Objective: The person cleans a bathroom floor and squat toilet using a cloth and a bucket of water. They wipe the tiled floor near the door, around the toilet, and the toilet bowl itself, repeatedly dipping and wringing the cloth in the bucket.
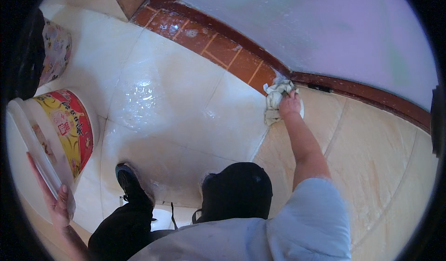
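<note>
My right hand (290, 104) presses a crumpled, pale wet cloth (274, 102) into the corner where the floor, the brown tile strip and the beige tiled wall meet. Its fingertips are partly sunk in the folds. On the far left, my left hand (59, 207) grips the rim of a white plastic bucket (87, 113), thumb on one side and fingers on the other. A red and yellow label with writing wraps the bucket, which appears tilted in this view. What the bucket contains cannot be made out.
Pale floor tiles (181, 121) shine with water. Brown tiles (223, 50) edge a door panel (313, 27) in a reddish-brown frame. A patterned bin (55, 52) with a black bag (26, 59) stands upper left. My shoe (127, 181) rests between bucket and knee.
</note>
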The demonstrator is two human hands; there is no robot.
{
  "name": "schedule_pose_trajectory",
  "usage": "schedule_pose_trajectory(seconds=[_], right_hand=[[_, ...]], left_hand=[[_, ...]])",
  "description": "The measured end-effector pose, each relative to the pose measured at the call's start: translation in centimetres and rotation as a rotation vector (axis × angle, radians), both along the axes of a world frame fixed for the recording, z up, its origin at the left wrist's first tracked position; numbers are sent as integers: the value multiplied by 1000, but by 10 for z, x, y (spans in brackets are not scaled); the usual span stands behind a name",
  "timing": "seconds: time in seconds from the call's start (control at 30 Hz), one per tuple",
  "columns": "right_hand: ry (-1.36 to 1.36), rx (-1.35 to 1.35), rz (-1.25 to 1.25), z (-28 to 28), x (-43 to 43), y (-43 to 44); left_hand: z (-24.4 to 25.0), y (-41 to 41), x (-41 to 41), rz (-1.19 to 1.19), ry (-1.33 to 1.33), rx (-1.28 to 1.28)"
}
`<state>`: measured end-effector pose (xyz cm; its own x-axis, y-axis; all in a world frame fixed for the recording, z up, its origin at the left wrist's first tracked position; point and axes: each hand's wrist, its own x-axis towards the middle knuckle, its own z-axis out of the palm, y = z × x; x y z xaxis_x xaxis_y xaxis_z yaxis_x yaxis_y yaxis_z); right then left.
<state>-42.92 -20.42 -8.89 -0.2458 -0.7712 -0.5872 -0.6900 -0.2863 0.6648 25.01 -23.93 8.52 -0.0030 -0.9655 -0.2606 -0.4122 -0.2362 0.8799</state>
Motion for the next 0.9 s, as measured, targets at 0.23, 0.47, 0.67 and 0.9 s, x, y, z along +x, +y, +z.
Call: schedule_pose_trajectory(seconds=[0.23, 0.47, 0.67, 0.9], right_hand=[[-334, 298, -176, -36, 44, 145], [-162, -93, -46, 5, -18, 12], [-157, -64, -160, -24, 20, 39], [-358, 308, -180, 1, 61, 156]], left_hand=[[1, 0, 2, -50, -37, -40], [4, 4, -3, -40, -94, -24], [3, 1, 7, -75, -83, -41], [-2, 0, 0, -108, -110, -56]])
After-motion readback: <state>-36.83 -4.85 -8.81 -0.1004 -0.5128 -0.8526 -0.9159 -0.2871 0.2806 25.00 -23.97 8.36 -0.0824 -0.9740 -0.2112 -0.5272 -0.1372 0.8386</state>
